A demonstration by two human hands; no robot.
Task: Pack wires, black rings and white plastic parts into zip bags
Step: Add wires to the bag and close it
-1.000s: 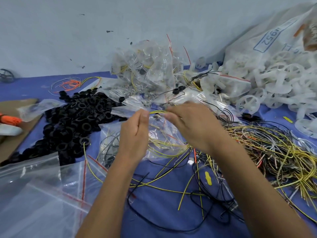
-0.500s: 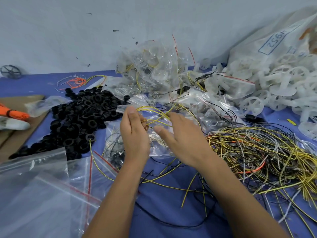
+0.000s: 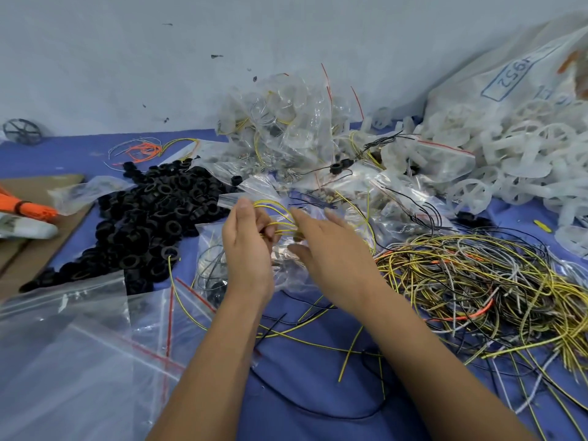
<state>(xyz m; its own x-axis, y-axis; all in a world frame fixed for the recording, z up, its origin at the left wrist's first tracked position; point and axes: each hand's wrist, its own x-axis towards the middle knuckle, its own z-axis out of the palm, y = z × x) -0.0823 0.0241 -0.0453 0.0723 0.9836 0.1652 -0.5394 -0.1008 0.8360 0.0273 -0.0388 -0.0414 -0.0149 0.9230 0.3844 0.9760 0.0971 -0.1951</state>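
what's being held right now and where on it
The left hand grips looped yellow wires at their gathered ends. The right hand is open, holding nothing.

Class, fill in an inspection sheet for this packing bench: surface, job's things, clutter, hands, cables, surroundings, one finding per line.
Surface: blue cloth covers the bench.
Job's things: black rings heaped at left; tangled wires at right; white plastic parts spilling from a sack; filled zip bags piled at the back; empty zip bags near left.
Clutter: cardboard sheet, orange bundle.
Hands: left hand pinches looped yellow wires; right hand open beside them.
Cables: nothing seen beyond the job's wires.
Surroundings: grey wall behind.
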